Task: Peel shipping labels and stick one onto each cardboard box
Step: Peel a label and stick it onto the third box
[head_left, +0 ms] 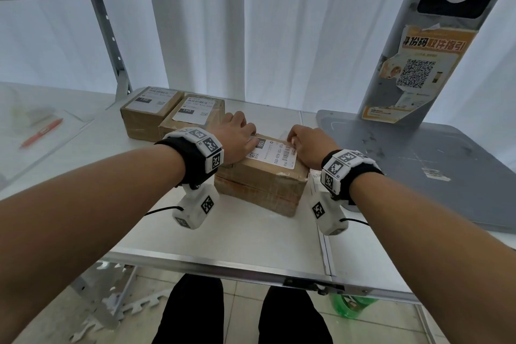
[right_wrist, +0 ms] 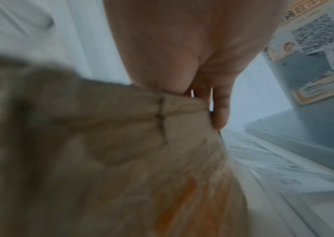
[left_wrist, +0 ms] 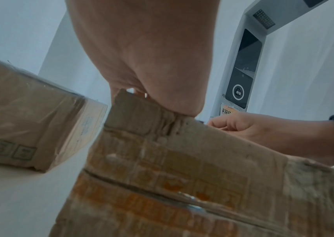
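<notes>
A worn cardboard box [head_left: 262, 187] sits at an angle in the middle of the white table [head_left: 237, 234]. A white shipping label [head_left: 275, 155] lies on its top. My left hand [head_left: 237, 135] rests on the label's left end, thumb on its dark "150" patch. In the left wrist view the heel of its palm [left_wrist: 174, 96] bears on the box's corner [left_wrist: 141, 118] and the fingers are hidden. My right hand [head_left: 305, 145] holds the box's right far edge with bent fingers. The right wrist view shows fingers [right_wrist: 220, 109] reaching down past the box's edge [right_wrist: 182, 104].
Two more labelled boxes [head_left: 145, 114] [head_left: 192, 120] stand side by side at the back left, close behind my left hand. A grey scanner stand [head_left: 435, 170] with a poster-covered post [head_left: 416, 72] fills the right. A red pen [head_left: 42, 132] lies far left.
</notes>
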